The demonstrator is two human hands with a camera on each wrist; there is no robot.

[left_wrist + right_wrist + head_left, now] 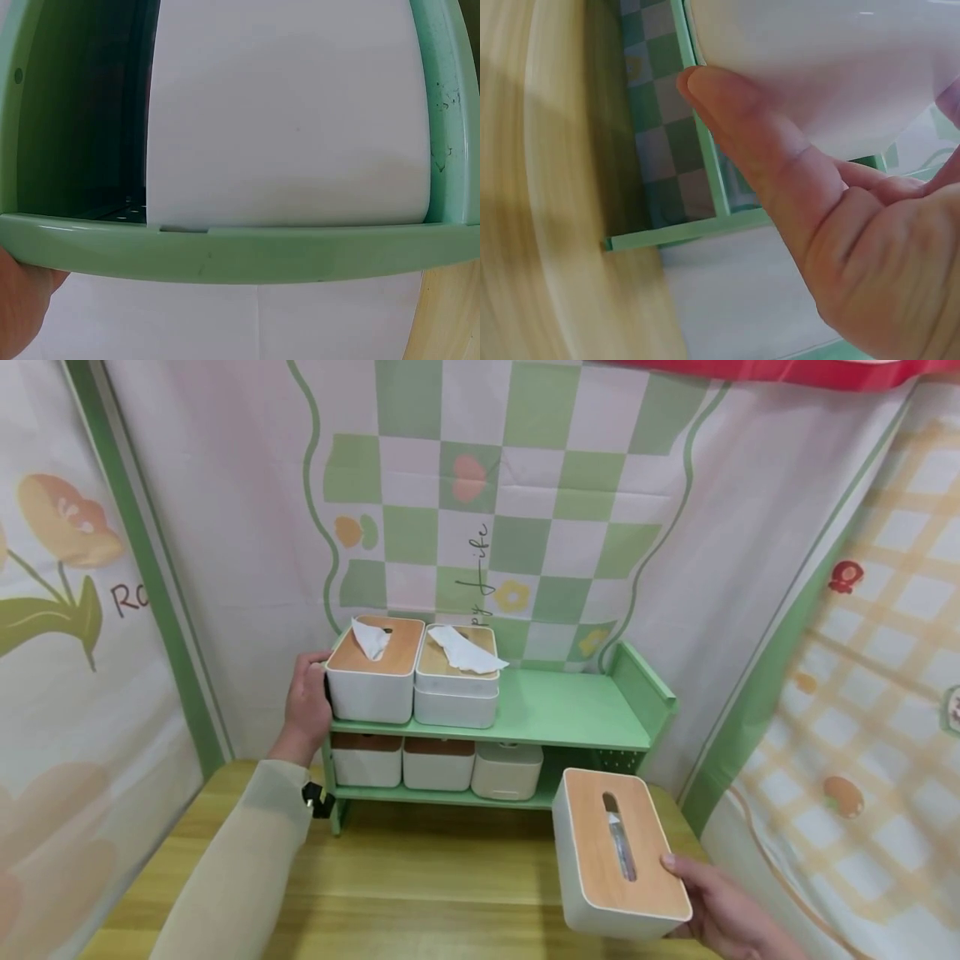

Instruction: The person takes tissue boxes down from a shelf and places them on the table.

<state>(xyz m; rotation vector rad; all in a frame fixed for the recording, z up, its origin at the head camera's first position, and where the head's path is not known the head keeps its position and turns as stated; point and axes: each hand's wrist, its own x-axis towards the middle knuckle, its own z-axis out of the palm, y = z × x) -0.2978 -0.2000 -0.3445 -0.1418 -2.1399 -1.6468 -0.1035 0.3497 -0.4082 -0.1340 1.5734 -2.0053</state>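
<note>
Across the wooden table [420, 877] we see a green shelf [562, 710], its upper tier carrying two boxes [371, 697] side by side at the left end. The wood-lidded box [596, 860] sits in our right hand [723, 906], in front of the shelf's right end; its long axis runs away from us, the far end veering left, so the upper tier's right part lies beyond it and leftward. Our left hand [306, 702] is at the shelf's opposite end, well apart from this box; we cannot tell how its fingers close. Our right thumb [677, 864] grips the lid's near-right edge, right of the lengthwise slot [621, 843].
</note>
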